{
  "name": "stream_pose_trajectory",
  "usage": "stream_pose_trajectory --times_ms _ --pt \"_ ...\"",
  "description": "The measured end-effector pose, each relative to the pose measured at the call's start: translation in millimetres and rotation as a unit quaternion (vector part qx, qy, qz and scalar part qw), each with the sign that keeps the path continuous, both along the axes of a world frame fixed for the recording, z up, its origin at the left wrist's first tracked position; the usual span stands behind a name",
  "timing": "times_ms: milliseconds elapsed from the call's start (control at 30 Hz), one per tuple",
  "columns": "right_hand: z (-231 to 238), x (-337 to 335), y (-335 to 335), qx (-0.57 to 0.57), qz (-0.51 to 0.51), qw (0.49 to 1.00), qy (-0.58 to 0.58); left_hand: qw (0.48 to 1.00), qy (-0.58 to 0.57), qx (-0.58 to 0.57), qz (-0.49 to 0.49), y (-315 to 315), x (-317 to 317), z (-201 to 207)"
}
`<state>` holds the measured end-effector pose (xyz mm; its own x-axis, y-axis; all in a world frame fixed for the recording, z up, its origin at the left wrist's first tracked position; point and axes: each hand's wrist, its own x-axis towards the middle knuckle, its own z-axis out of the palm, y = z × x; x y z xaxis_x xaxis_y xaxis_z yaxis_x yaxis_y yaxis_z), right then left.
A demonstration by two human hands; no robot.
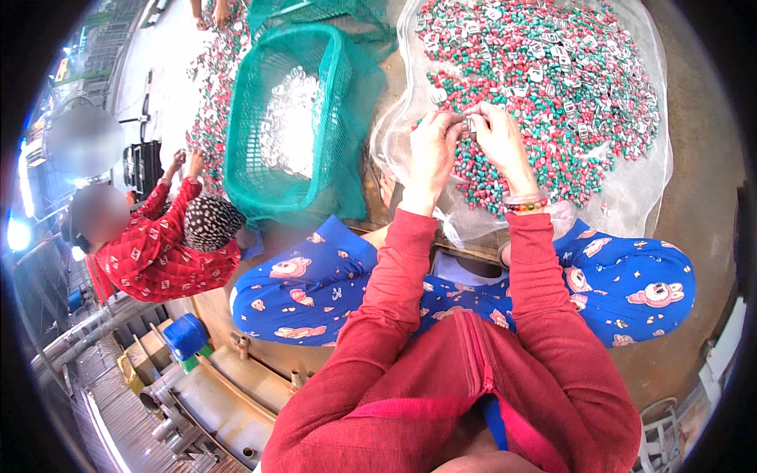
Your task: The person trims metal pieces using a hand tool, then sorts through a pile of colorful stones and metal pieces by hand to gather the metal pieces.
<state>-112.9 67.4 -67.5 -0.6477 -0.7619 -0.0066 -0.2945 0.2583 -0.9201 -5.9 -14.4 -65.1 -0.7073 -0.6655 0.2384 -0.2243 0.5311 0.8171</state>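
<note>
So the person sits cross-legged on the floor, red sleeves, blue trousers with a cartoon print, and both hands are up together over the near edge of a big heap of tiny parts (552,87). The left hand (432,154) and the right hand (498,140) are almost touching, fingers curled in, and between them they pinch one small silvery metal piece (470,124). It's too small to say what shape it really is, some kind of little clip or tab maybe. The right wrist has a beaded bracelet (527,205), orange and green beads.

The heap is a mix of red, green and white bits, glossy like plastic, with flat shiny metal pieces scattered through. It all lies on a thin see-through mesh sheet (639,197) that crinkles up at the edges.

Just left of that stands a teal plastic basket (331,102) with an open lattice wall, draped in matching green netting, and inside is a pile of silvery metal pieces (290,118).

Further left a second heap of the same coloured bits (211,94) runs along the floor, and another person in a red patterned top (162,252) reaches into it. Their hands are too far off to read. At the top edge somebody's bare feet (213,12) are cut off by the frame.
</note>
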Motion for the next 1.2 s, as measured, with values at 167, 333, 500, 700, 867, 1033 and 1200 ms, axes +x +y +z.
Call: stream_pose_trajectory --times_ms 167,333,500,700,867,1033,1200 --pt "3 -3 4 0.007 -0.014 1.0 -0.016 0.942 -0.191 -0.211 -0.176 -21 -8 19" --pt "-19 -11 -2 0.0 -0.03 0.997 -0.068 0.758 -0.185 -0.547 -0.305 -35 -31 47" --pt "36 0 -16 -0.068 0.201 0.936 -0.281 0.694 -0.422 -0.284 -0.509 -87 -44 114" --pt "51 23 -17 -0.22 0.015 0.903 -0.369 0.783 -0.245 -0.499 -0.28 -33 -1 148" --pt "42 37 -20 -0.126 0.003 0.965 -0.232 0.962 -0.165 -0.197 -0.089 -38 42 114" --pt "25 62 -40 -0.138 0.038 0.963 -0.23 0.986 -0.097 -0.127 -0.05 -53 72 63" --pt "20 59 -42 0.006 0.076 0.989 -0.125 0.985 -0.096 -0.068 -0.129 -81 68 32"
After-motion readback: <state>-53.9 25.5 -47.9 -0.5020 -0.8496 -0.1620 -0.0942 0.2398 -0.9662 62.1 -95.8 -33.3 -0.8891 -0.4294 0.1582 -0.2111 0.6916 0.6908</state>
